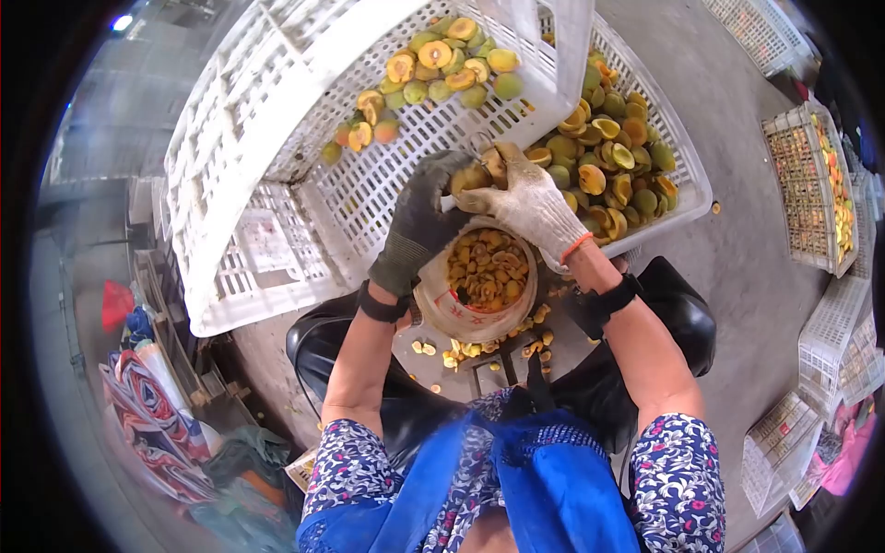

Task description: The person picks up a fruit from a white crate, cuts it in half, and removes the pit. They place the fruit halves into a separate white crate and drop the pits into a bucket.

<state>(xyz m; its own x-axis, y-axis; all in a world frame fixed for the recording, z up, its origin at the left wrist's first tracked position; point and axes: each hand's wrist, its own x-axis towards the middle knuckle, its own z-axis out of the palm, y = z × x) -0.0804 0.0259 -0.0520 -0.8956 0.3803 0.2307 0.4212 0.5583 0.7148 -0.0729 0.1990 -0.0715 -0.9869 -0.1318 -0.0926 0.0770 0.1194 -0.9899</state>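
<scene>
Head view: both gloved hands (489,198) clasp a fruit (472,175).

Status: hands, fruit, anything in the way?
Left hand, right hand both on one fruit. Held above bucket of yellow pieces. Crate of halved fruit close behind; nothing between.

Left hand (419,221) and right hand (527,205) meet on a fruit (472,175) above the bucket (475,318). Behind it, left crate (240,138) and right crate (690,195) sit side by side. Trays (784,138) lie far right.
</scene>
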